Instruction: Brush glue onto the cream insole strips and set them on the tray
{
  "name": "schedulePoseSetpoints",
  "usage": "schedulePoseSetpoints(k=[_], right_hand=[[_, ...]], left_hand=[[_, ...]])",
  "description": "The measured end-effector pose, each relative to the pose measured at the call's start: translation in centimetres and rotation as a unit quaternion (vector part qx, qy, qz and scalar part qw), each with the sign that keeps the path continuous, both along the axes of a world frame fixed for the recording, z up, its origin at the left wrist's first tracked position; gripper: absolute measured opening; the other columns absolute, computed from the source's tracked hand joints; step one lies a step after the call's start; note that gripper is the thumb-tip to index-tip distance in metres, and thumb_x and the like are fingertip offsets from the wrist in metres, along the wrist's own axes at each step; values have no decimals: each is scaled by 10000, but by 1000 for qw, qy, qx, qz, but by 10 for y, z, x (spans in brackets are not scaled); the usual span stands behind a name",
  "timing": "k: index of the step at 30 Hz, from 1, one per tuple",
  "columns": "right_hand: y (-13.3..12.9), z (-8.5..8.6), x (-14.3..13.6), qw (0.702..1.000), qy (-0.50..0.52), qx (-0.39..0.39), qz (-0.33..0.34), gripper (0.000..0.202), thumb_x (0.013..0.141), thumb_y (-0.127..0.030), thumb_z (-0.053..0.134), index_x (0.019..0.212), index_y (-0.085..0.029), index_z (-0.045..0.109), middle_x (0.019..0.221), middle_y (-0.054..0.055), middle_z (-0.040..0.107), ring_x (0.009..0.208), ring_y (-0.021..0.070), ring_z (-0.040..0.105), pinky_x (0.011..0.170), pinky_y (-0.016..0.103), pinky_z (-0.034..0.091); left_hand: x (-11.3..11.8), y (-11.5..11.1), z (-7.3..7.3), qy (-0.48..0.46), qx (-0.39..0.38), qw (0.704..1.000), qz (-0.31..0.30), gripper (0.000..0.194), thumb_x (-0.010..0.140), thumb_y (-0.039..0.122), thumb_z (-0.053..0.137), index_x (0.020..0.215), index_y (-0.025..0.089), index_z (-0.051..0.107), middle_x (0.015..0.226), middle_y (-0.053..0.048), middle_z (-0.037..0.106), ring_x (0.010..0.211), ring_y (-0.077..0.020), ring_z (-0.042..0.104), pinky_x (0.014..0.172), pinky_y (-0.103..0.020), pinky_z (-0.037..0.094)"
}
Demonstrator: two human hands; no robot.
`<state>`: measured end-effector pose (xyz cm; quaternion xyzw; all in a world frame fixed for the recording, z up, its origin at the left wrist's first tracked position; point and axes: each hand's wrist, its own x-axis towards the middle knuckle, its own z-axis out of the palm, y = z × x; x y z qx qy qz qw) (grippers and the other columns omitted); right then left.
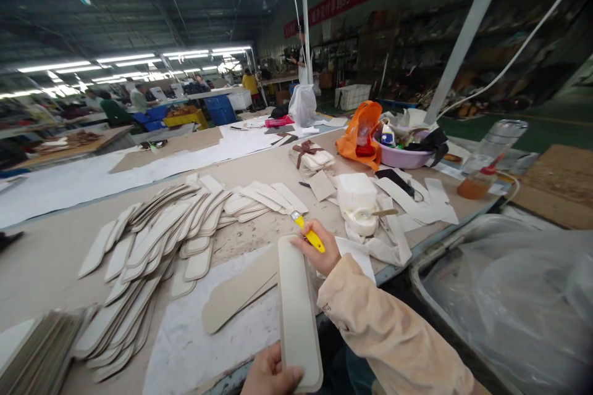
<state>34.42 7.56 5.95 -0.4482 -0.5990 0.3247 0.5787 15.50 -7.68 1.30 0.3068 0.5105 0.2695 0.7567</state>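
My left hand grips the near end of a long pale panel with rounded corners, its thumb on top. My right hand is closed round a brush with a yellow handle, whose bristle end points away to the left. Fingers of that hand also reach the panel's far end; whether they grip it I cannot tell. Just left of the held panel, brown-grey panels lie overlapped on a white sheet. Right of the brush stands a white glue-smeared container with a flat stick across its front opening.
Fanned stacks of pale panels cover the table's left side. Behind the container are a tied bundle, an orange bag and a lilac basin. A bottle with amber liquid stands right. A plastic-lined bin adjoins the table edge.
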Motion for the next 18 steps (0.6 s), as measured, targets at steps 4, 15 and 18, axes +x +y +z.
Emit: schedulePoseSetpoints(k=[4, 15, 18], right_hand=[[0, 0, 0, 1000, -6, -9, -6, 251, 772, -361, 659, 837, -226, 456, 695, -55, 516, 561, 105, 456, 552, 215, 395], [-3, 6, 0, 1000, 10, -6, -5, 257, 786, -376, 651, 834, -225, 448, 647, -69, 484, 532, 94, 430, 518, 200, 363], [-3, 5, -1, 1000, 16, 1, -8, 264, 788, -374, 653, 816, -228, 435, 625, -76, 454, 519, 92, 402, 505, 200, 344]], left_hand=[[1, -3, 8, 17, 2, 1000, -2, 618, 538, 441, 842, 1033, 122, 656, 860, -103, 734, 733, -214, 688, 540, -217, 514], [7, -8, 39, -40, -10, 999, 29, 574, 691, 444, 737, 1134, 101, 610, 977, -154, 708, 814, -251, 682, 587, -259, 541], [8, -6, 30, -27, -25, 999, 36, 578, 698, 506, 712, 1095, 94, 628, 905, -149, 721, 757, -240, 689, 559, -258, 536]])
